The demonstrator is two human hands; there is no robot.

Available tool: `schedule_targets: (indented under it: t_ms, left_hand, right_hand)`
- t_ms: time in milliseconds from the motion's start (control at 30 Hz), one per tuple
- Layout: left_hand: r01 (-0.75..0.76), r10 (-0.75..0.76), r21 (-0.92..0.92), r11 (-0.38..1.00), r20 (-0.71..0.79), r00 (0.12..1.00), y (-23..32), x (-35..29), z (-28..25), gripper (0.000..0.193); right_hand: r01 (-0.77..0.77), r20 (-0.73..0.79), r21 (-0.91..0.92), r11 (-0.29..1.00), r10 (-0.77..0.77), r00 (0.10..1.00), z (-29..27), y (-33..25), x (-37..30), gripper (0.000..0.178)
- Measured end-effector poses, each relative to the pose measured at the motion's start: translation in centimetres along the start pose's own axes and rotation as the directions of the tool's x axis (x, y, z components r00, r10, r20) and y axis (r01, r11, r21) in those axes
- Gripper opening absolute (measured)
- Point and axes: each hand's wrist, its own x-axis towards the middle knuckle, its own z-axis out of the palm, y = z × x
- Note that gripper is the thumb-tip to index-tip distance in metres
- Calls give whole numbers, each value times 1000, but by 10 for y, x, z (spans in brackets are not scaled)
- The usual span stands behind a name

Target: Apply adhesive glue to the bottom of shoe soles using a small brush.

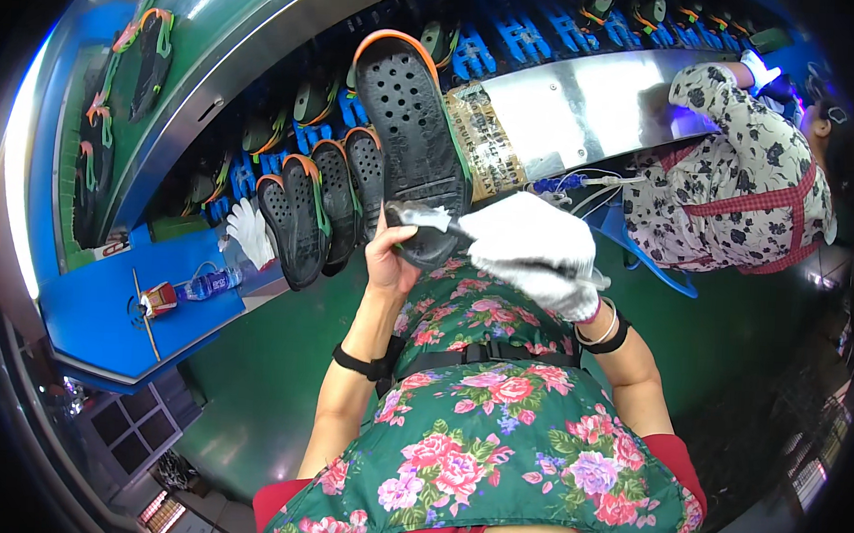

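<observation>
My bare left hand (391,257) is closed on the near end of a black shoe sole (409,132), with the thumb on top and the other fingers hidden beneath. The sole has holes through its far half, an orange rim at the far end and a green side edge. In a white knit glove, my right hand (531,247) is closed around the dark handle of a brush (427,217). The brush's pale, wet-looking head lies over the sole's near part, close to my left thumb; whether it touches is hard to tell.
Several similar black soles (301,199) stand at the left of mine. A metal guard (601,107) runs along a rack of blue holders (523,40) carrying soles. A blue table (110,315) holds a bottle (212,283); a white glove (249,232) lies nearby. A co-worker (736,175) sits at the right.
</observation>
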Motion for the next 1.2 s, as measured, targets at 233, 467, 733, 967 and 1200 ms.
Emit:
schedule_targets:
  t_ms: [233,467,733,967,1200]
  left_hand:
    - [206,-189,-83,975,179,966,30,-22,55,113]
    - [100,-12,-513,853,172,985,30,-32,42,111]
    - [416,-256,-538,733,349,902,47,-28,70,101]
    - [467,-410,-357,809,227,884,38,-37,76,100]
    - [481,-473,-252,840,94,876,33,-45,80,105]
  right_hand:
    - [174,363,-56,983,-142,921,2,-2,1,28]
    - [-13,255,317,948,-72,964,-6,-3,38,19]
    - [-473,445,362,803,296,845,-18,0,52,20]
    - [-527,563,427,734,240,791,-36,28,51,23]
    - [-441,554,438,783,151,818,-49,47,54,26]
